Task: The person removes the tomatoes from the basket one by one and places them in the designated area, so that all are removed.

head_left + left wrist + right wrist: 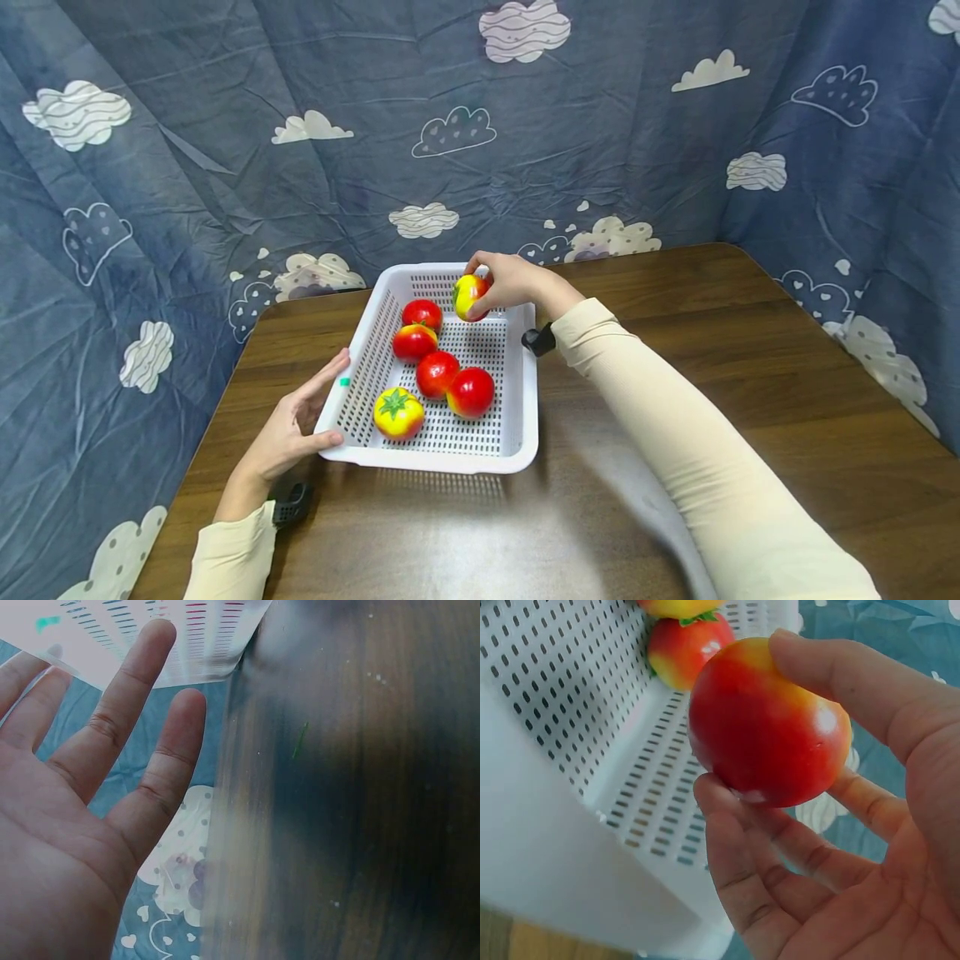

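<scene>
A white perforated plastic basket (pixel 531 392) stands on the table with several red and yellow toy tomatoes in it, among them a yellow one with a green star-shaped top (pixel 399 414) and a red one (pixel 471 392). Over the basket's far right corner, my right hand (pixel 512 282) grips another tomato (pixel 769 724) between thumb and fingers. In the right wrist view this tomato shows mostly red with a yellow patch. My left hand (pixel 288 429) is at the basket's left side, its fingers spread and nearly straight, fingertips and thumb at the rim. The left wrist view shows its palm (pixel 60 855) holding nothing.
The brown wooden table (pixel 675 400) extends right of the basket and in front of it. Behind it hangs a blue cloth (pixel 360 75) with white clouds. A small green sticker (pixel 345 382) marks the basket's left rim. Each wrist wears a black device (pixel 292 505).
</scene>
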A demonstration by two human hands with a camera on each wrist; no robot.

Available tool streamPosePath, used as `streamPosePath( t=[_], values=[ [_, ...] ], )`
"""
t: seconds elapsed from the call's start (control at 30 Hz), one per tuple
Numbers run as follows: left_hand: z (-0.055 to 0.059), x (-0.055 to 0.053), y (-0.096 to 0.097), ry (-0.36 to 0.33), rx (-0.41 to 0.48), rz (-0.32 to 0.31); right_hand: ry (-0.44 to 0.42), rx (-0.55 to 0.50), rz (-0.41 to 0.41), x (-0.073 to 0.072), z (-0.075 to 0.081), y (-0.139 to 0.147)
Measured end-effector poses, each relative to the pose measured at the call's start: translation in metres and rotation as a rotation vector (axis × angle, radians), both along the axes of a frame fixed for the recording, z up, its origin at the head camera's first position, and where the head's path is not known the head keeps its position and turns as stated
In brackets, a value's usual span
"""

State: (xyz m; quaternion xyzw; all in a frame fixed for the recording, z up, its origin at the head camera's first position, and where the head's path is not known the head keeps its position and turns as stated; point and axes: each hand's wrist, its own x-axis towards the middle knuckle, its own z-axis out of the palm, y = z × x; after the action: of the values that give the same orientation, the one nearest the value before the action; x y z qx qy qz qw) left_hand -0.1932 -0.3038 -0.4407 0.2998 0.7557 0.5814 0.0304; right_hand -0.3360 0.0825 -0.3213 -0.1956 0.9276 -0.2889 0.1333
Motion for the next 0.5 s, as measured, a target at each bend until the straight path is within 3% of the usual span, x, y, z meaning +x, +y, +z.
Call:
streamPosePath(
  t=[0.5],
  values=[
    [0.001, 0.0, 0.001, -0.003, -0.003, 0.004, 0.049, -0.079, -0.025, -0.004, 0.0, 0.035]
  ],
)
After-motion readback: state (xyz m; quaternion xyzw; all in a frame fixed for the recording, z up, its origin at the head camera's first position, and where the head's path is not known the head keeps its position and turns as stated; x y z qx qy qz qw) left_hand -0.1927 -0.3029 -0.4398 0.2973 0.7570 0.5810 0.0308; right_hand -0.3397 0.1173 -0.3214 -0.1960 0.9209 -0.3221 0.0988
